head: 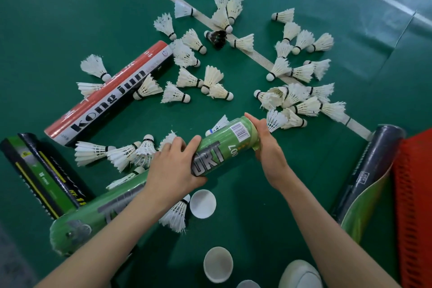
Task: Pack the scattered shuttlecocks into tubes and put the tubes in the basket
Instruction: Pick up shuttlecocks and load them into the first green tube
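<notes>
Biggest risk here imo: the green tube (224,147) looks lifted off the court floor (70,7) and tilted. I can't tell if its far end is capped, so if the right hand (266,145) slips off that end, anything inside could slide back out. Squeezing hard could dent it too.

The left hand (173,166) is wrapped round the tube's middle, thumb over the top. The right hand cups and grips the far end, wrist bent inward.

Loads of shuttlecocks (210,77) lie loose mid-floor, and the red basket (413,206) sits at the right edge.
</notes>
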Available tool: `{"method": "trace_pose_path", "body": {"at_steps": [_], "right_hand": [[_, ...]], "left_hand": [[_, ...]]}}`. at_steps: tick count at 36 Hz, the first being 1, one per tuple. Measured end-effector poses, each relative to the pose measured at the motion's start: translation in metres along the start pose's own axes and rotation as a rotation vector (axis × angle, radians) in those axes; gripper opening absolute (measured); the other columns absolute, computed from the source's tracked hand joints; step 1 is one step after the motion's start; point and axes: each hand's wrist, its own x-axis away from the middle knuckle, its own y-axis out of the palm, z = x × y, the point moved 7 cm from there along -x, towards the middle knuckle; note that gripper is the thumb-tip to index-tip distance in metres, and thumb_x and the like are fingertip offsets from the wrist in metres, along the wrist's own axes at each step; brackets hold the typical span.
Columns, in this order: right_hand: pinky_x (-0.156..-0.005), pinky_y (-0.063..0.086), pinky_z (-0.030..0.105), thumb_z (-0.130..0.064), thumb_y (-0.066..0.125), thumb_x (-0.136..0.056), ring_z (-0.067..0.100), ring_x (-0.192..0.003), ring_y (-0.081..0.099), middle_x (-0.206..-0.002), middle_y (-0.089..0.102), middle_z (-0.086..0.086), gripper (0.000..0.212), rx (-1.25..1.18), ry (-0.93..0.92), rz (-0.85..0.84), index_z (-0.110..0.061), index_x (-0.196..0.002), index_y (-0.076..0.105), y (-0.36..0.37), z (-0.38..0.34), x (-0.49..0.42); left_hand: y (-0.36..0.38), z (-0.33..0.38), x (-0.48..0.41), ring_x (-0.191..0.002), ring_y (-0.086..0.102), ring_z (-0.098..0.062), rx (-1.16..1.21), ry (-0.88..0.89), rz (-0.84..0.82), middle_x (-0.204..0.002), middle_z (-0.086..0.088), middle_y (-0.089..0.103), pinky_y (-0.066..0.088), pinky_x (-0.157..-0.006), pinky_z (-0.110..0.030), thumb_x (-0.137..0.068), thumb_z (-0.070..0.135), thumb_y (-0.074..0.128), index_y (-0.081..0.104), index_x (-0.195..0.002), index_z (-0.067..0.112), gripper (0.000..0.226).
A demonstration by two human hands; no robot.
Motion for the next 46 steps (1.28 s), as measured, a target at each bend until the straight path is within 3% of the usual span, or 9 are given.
{"method": "trace_pose_path", "body": {"at_steps": [4, 8, 13, 18, 22, 27, 30, 34, 46], "right_hand": [[-0.074, 0.049, 0.018, -0.040, 0.029, -0.104, 0.007, -0.094, 0.063, -0.107, 0.067, -0.003, 0.037, 0.008, 0.043, 0.177, -0.022, -0.117, 0.058, -0.035, 0.001, -0.013], [-0.097, 0.044, 0.033, -0.024, 0.051, -0.096, 0.015, -0.112, 0.052, -0.121, 0.058, 0.001, 0.023, 0.374, 0.054, 0.478, -0.019, -0.117, 0.060, -0.088, 0.010, -0.040], [-0.115, 0.013, 0.037, -0.024, 0.054, -0.094, 0.027, -0.140, 0.022, -0.146, 0.039, 0.007, 0.054, 0.992, 0.081, 0.404, -0.015, -0.143, 0.034, -0.108, 0.017, -0.079], [-0.118, -0.002, 0.050, -0.013, 0.052, -0.093, 0.022, -0.147, 0.000, -0.156, 0.025, 0.009, 0.071, 1.154, 0.153, 0.360, -0.012, -0.150, 0.010, -0.102, 0.030, -0.080], [-0.117, -0.003, 0.054, -0.011, 0.055, -0.092, 0.025, -0.142, 0.018, -0.147, 0.036, 0.009, 0.060, 1.243, 0.076, 0.405, -0.011, -0.145, 0.027, -0.095, 0.031, -0.068], [-0.099, 0.034, 0.036, -0.013, 0.055, -0.093, 0.029, -0.107, 0.051, -0.104, 0.061, 0.011, 0.024, 0.970, -0.137, 0.430, -0.009, -0.116, 0.061, -0.082, 0.019, -0.049], [-0.067, 0.035, 0.010, -0.016, 0.055, -0.095, 0.015, -0.081, 0.050, -0.089, 0.056, 0.002, 0.010, 0.654, -0.164, 0.478, -0.011, -0.099, 0.063, -0.077, 0.006, -0.033], [-0.055, 0.033, 0.012, -0.020, 0.055, -0.096, 0.002, -0.059, 0.037, -0.071, 0.044, -0.007, 0.010, 0.285, -0.148, 0.482, -0.016, -0.087, 0.058, -0.074, -0.005, -0.018], [-0.101, 0.039, 0.053, -0.036, 0.052, -0.080, 0.023, -0.097, 0.054, -0.101, 0.057, 0.008, 0.018, 0.023, -0.052, 0.314, -0.021, -0.088, 0.057, -0.057, -0.013, -0.012]], "left_hand": [[0.007, 0.011, -0.012, -0.107, 0.045, -0.022, -0.018, 0.001, -0.048, -0.115, 0.000, 0.041, 0.040, -0.083, -0.034, -0.072, 0.059, 0.066, 0.020, -0.143, 0.035, 0.088], [0.012, 0.016, -0.021, -0.106, 0.046, -0.024, -0.057, -0.002, -0.074, -0.114, -0.002, 0.041, 0.040, -0.083, -0.033, -0.072, 0.057, 0.067, 0.020, -0.143, 0.035, 0.088], [0.016, 0.013, -0.023, -0.105, 0.045, -0.023, -0.064, -0.001, -0.091, -0.113, -0.002, 0.041, 0.040, -0.086, -0.033, -0.071, 0.057, 0.067, 0.019, -0.143, 0.035, 0.089], [0.018, 0.008, -0.022, -0.103, 0.044, -0.022, -0.063, -0.007, -0.090, -0.110, -0.001, 0.040, 0.040, -0.085, -0.033, -0.071, 0.059, 0.066, 0.020, -0.142, 0.033, 0.088], [0.018, 0.002, -0.019, -0.102, 0.045, -0.022, -0.049, -0.020, -0.091, -0.108, 0.000, 0.039, 0.041, -0.085, -0.033, -0.070, 0.059, 0.066, 0.021, -0.140, 0.034, 0.086], [0.014, -0.004, -0.016, -0.105, 0.045, -0.023, -0.017, -0.038, -0.088, -0.111, -0.001, 0.042, 0.042, -0.087, -0.034, -0.070, 0.058, 0.068, 0.022, -0.141, 0.033, 0.088], [0.013, -0.008, -0.012, -0.106, 0.045, -0.023, -0.019, -0.051, -0.089, -0.114, -0.001, 0.042, 0.043, -0.089, -0.034, -0.071, 0.059, 0.067, 0.020, -0.142, 0.033, 0.090], [0.010, -0.009, -0.005, -0.107, 0.045, -0.022, -0.023, -0.047, -0.085, -0.114, 0.000, 0.042, 0.043, -0.089, -0.034, -0.071, 0.059, 0.067, 0.021, -0.142, 0.033, 0.089], [0.009, -0.014, 0.010, -0.109, 0.044, -0.018, 0.123, -0.047, -0.080, -0.115, 0.005, 0.041, 0.043, -0.087, -0.032, -0.069, 0.060, 0.069, 0.021, -0.145, 0.035, 0.094]]}}
